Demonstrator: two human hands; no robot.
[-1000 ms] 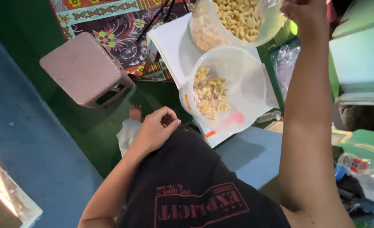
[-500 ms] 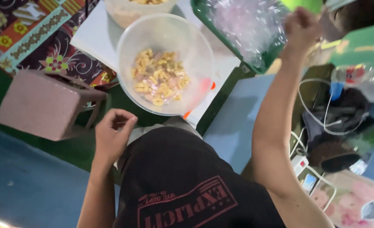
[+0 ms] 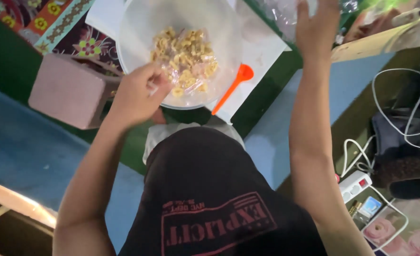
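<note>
A clear plastic bowl (image 3: 139,28) with pale yellow snack pieces (image 3: 186,59) stands on a white sheet (image 3: 262,47) on the floor in front of me. My left hand (image 3: 136,92) sits at the bowl's near left rim, fingers curled on the edge. My right hand (image 3: 316,23) is stretched far forward with fingers apart and nothing in it, next to crumpled clear plastic (image 3: 281,9) at the top edge. An orange spoon (image 3: 233,85) lies on the sheet, right of the bowl. My dark shirt fills the bottom middle.
A pink box-like stool (image 3: 67,90) stands left of the bowl on the green floor. A patterned cloth (image 3: 63,23) lies at the top left. To the right are a white power strip (image 3: 354,185), white cables (image 3: 399,109) and a dark bag (image 3: 409,156).
The view has swung down and to the right. My left hand has risen from my lap to the bowl's rim. My right arm has stayed stretched forward, its fingers spreading.
</note>
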